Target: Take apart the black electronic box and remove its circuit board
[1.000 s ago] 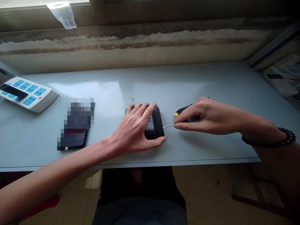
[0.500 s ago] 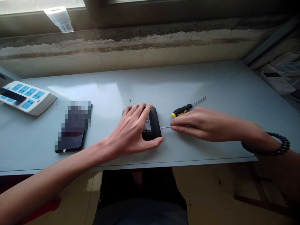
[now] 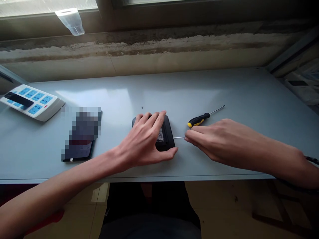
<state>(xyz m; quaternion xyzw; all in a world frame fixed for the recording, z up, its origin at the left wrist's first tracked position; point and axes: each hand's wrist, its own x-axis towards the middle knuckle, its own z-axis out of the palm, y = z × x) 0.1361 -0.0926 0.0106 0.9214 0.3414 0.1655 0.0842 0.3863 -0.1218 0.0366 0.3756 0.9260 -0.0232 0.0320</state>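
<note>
A small black box-shaped device (image 3: 170,134) with a white printed label lies on the table. My left hand (image 3: 146,141) is laid over it, fingertips along its far side and thumb by its near right corner, holding it in place. My right hand (image 3: 216,139) is closed round a screwdriver whose thin metal shaft (image 3: 179,137) shows; the handle is hidden in the fist. Its tip meets the device's right side. Just beyond my right hand lies a second screwdriver (image 3: 199,119), black and yellow. A tiny screw (image 3: 142,107) sits behind the device.
On the left of the grey table (image 3: 159,89) lies a phone (image 3: 78,151), partly blurred out. A white power strip (image 3: 47,111) with blue sockets stands at the far left, a black object (image 3: 20,99) on top. A clear plastic cup (image 3: 72,21) hangs near the window.
My right hand and forearm have rolled over, turning the back of the hand upward, with the screwdriver tip still at the device's side. The whole view has shifted slightly.
</note>
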